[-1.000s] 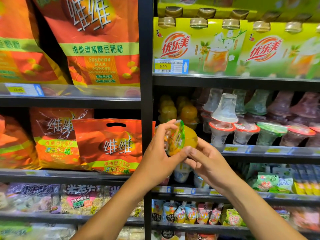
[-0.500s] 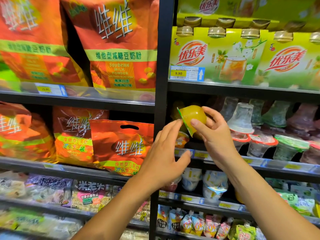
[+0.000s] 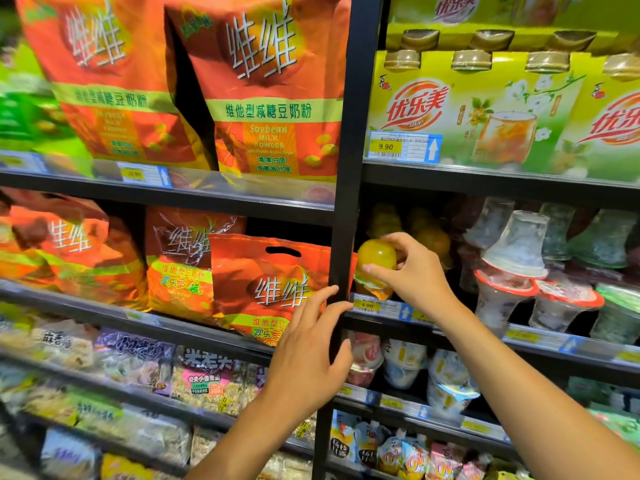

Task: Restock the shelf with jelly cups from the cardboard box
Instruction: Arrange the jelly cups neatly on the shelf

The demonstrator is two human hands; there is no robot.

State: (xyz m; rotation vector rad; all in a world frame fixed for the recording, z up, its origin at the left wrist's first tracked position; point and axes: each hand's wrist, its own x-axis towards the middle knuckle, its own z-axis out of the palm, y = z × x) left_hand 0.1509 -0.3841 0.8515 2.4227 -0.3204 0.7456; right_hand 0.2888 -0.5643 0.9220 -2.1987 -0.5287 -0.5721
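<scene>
My right hand (image 3: 412,271) grips a yellow jelly cup (image 3: 375,256), dome up, at the left end of the middle shelf (image 3: 450,318), on top of another yellow cup (image 3: 372,289) at the shelf's front edge. More yellow jelly cups (image 3: 429,237) sit behind it in the dark of the shelf. My left hand (image 3: 311,351) hovers lower down in front of the black upright post (image 3: 341,202), fingers relaxed and holding nothing. The cardboard box is out of view.
Clear and red-lidded jelly cups (image 3: 512,271) fill the shelf to the right of the yellow ones. Orange soy milk powder bags (image 3: 266,282) hang left of the post. Green drink packs (image 3: 485,116) stand on the shelf above; pouches and snack packs (image 3: 415,372) fill the shelves below.
My right hand took the yellow cup from my left, carried it up to the shelf and lowered it onto the stack at the left end. My left hand let go and dropped lower.
</scene>
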